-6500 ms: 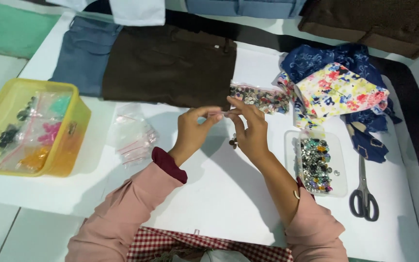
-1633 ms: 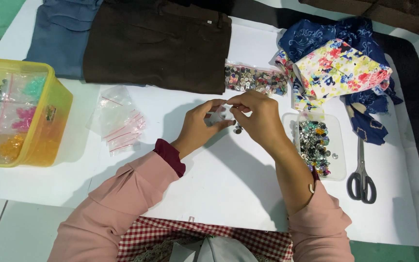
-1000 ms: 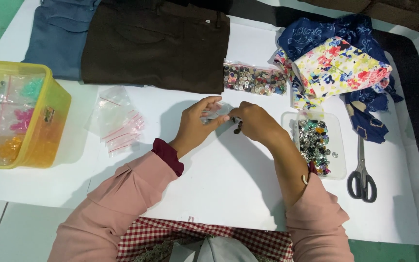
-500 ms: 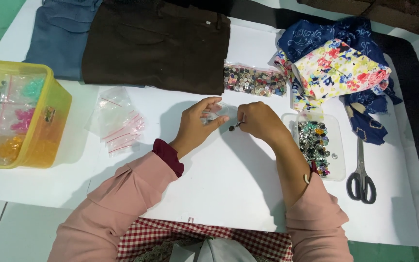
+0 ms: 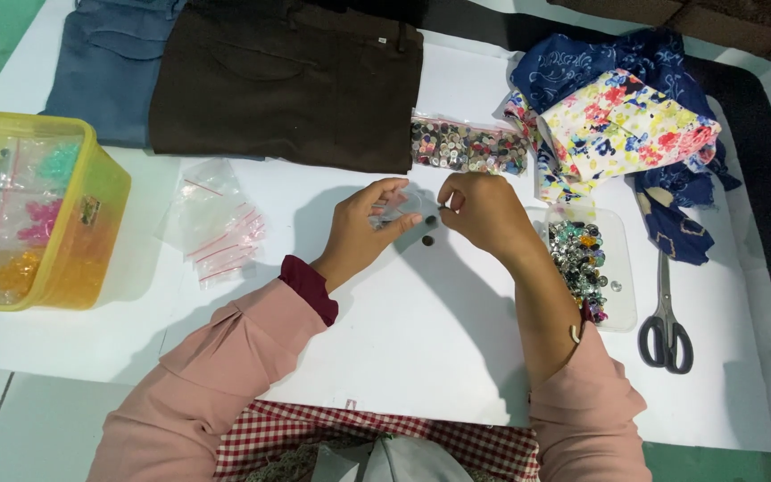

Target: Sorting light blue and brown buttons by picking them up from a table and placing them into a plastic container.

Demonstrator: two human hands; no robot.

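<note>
My left hand holds a small clear plastic bag by its mouth, low over the white table. My right hand pinches a small dark button at the bag's opening. A second dark button lies on the table just below the two hands. A clear bag full of mixed buttons lies just beyond my hands. To the right of my right wrist stands a clear tray of shiny buttons.
Brown trousers and blue jeans lie folded at the back. Floral and blue cloth is heaped at the right, scissors below it. A yellow box of bagged beads stands at the left, empty small bags next to it.
My hands have come down from above the table to just over its top. A dark button now lies on the table below them.
</note>
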